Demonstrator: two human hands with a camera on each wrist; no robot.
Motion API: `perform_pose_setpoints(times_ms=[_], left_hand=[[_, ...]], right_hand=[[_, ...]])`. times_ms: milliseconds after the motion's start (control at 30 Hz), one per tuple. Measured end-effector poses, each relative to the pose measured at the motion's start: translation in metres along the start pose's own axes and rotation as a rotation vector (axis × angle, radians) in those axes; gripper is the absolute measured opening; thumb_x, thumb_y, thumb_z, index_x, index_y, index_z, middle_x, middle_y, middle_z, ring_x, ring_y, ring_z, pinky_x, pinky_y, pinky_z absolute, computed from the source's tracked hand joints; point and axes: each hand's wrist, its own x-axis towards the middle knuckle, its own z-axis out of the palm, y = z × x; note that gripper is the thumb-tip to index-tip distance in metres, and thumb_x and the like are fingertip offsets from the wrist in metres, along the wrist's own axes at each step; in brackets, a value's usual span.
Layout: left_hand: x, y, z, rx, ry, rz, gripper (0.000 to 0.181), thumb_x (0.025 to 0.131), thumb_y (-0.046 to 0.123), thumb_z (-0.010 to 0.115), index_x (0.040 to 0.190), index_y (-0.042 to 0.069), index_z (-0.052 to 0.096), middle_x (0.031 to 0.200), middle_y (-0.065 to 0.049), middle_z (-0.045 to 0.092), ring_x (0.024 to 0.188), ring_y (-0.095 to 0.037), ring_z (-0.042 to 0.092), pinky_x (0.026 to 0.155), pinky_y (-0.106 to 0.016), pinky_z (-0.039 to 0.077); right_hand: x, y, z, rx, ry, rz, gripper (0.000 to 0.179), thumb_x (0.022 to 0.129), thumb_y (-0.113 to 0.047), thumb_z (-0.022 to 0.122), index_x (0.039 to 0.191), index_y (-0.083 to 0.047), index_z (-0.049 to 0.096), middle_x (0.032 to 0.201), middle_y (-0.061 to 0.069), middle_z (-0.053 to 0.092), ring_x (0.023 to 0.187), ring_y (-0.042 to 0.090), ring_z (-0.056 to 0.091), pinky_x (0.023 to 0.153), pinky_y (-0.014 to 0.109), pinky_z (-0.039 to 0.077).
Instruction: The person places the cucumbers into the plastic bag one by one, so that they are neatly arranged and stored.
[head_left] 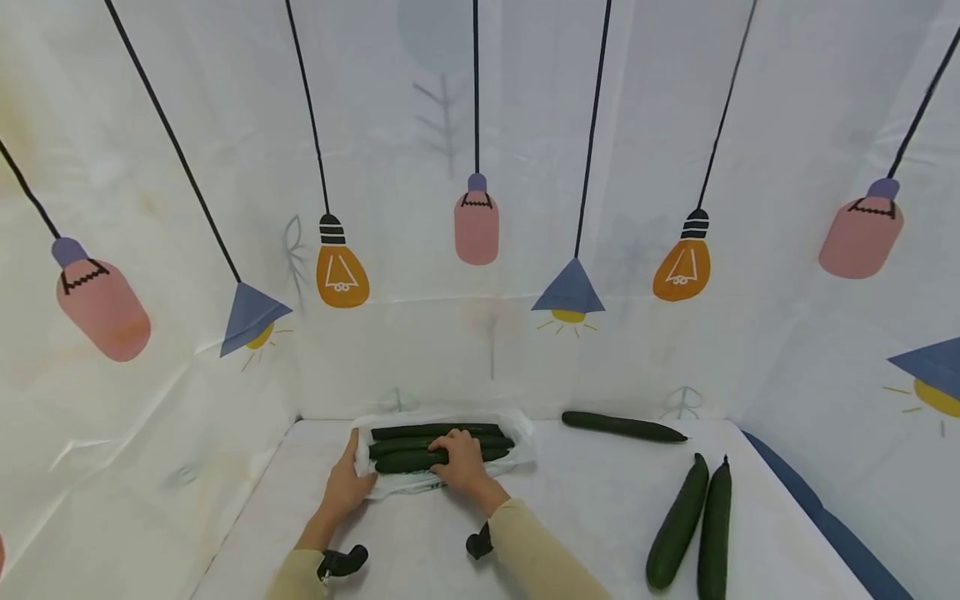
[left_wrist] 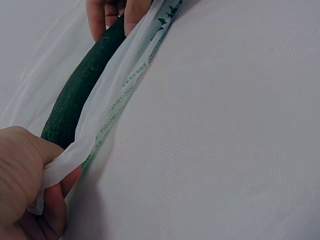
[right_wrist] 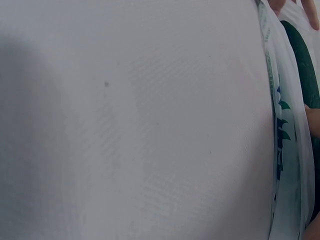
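Three dark green cucumbers lie side by side in a thin white plastic bag [head_left: 525, 442] at the back of the table. At the bag's left end, my left hand [head_left: 345, 483] pinches its edge between thumb and fingers; the left wrist view shows the bag film [left_wrist: 65, 165] in that grip. My right hand [head_left: 463, 464] reaches over the near side of the bag and holds the nearest cucumber [head_left: 401, 462], fingers and thumb on either side of it. In the right wrist view, green printing marks the bag's side [right_wrist: 282, 125], and the right hand shows only in part.
A single cucumber [head_left: 622, 426] lies along the back edge, right of the bag. Two more cucumbers, one [head_left: 677, 525] beside the other [head_left: 715, 529], lie at the right of the white table [head_left: 585, 517]. A lamp-patterned white sheet [head_left: 420, 350] hangs behind and at the sides.
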Motion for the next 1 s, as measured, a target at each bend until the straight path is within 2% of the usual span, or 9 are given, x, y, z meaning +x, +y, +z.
perform_pose_setpoints(times_ms=[167,333,600,733,867,1000], left_hand=[[0.001,0.000,0.001,0.007,-0.007,-0.006,0.094,0.082,0.003,0.064,0.156,0.003,0.006,0.150,-0.032,0.026,0.132,-0.049,0.034,0.104,-0.059,0.031],[0.002,-0.003,0.001,0.030,-0.003,-0.001,0.095,0.082,0.004,0.064,0.156,0.004,0.005,0.148,-0.034,0.029,0.127,-0.051,0.039,0.100,-0.059,0.035],[0.004,-0.004,0.001,0.012,0.024,0.024,0.092,0.082,0.005,0.064,0.155,0.002,0.008,0.146,-0.034,0.031,0.123,-0.051,0.044,0.096,-0.059,0.038],[0.007,-0.003,0.001,0.020,0.024,0.021,0.092,0.082,0.005,0.064,0.155,0.001,0.007,0.146,-0.035,0.030,0.124,-0.051,0.042,0.097,-0.060,0.037],[0.008,-0.003,0.000,0.017,-0.004,-0.001,0.093,0.084,0.007,0.063,0.156,0.004,0.005,0.149,-0.033,0.028,0.128,-0.051,0.038,0.100,-0.059,0.035],[0.007,-0.002,0.000,0.006,-0.024,-0.024,0.093,0.084,0.007,0.063,0.156,0.005,0.003,0.150,-0.032,0.026,0.130,-0.050,0.035,0.102,-0.059,0.033]], right_hand=[[0.001,0.002,0.002,0.018,0.019,-0.019,0.028,0.081,-0.019,0.079,0.108,-0.018,0.072,0.100,-0.002,0.059,0.090,0.017,0.050,0.078,0.036,0.035],[0.005,0.000,0.001,0.006,-0.043,0.002,0.029,0.084,-0.022,0.077,0.112,-0.020,0.071,0.105,-0.002,0.059,0.095,0.017,0.049,0.081,0.037,0.034],[0.009,0.000,-0.003,-0.007,-0.057,-0.020,0.028,0.083,-0.024,0.078,0.110,-0.020,0.071,0.101,-0.003,0.058,0.091,0.014,0.048,0.082,0.038,0.036],[0.012,0.000,-0.009,0.019,-0.049,-0.030,0.028,0.083,-0.026,0.078,0.110,-0.020,0.071,0.099,-0.006,0.059,0.092,0.012,0.049,0.083,0.038,0.036],[0.012,-0.001,-0.018,0.048,-0.041,-0.040,0.025,0.084,-0.025,0.077,0.108,-0.018,0.071,0.098,-0.007,0.059,0.093,0.012,0.050,0.086,0.039,0.040],[0.009,-0.003,-0.027,0.068,-0.051,-0.060,0.025,0.087,-0.023,0.075,0.110,-0.015,0.070,0.099,-0.004,0.061,0.093,0.012,0.051,0.084,0.035,0.044]])
